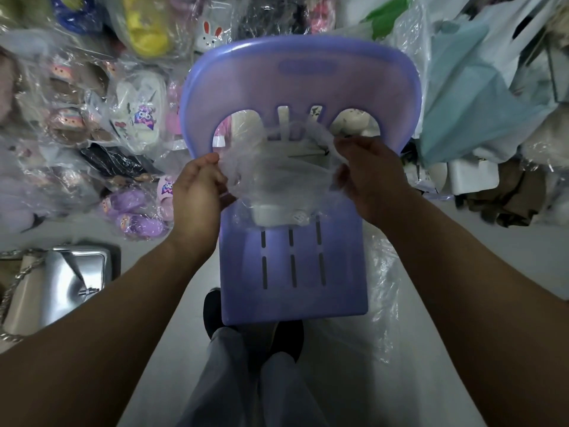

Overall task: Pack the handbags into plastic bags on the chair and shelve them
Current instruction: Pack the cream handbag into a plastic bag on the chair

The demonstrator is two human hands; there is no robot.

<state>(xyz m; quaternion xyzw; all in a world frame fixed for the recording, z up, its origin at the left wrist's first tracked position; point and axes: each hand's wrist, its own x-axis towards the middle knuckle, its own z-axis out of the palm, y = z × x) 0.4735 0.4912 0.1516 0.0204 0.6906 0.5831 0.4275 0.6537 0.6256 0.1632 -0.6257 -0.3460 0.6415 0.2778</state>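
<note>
Head view. A lilac moulded-plastic chair (292, 266) with a slotted seat stands directly in front of the person. A thin, clear, crumpled plastic bag (277, 167) is stretched above the back of the seat, between both hands. A small white handbag (277, 215) shows through the film at the bag's lower end and rests on the seat close to the backrest. Whether it is wholly inside the bag cannot be told, because the film blurs its upper part.

Step in hand, as judged: getting the white handbag seated in the bag with the mouth held wide.
- Keep the two edges taut and level so the film does not fold under the handbag.
- Lift only after the handbag sits at the bottom. The film looks flimsy and may tear at the pinch points.

Fingers:
- The left hand (197, 183) has its fingers (212, 163) curled tight, pinching the bag's left edge.
- The right hand (366, 177) has its fingers (345, 143) pinched on the right edge, slightly higher, near the backrest opening.

Waiting stock: a shiny silver flap handbag (74, 272) lies on the floor at the left. It touches a beige handbag with a metal chain strap (21, 291). Loose clear plastic sheeting (385, 272) lies just beside the chair's right edge.
</note>
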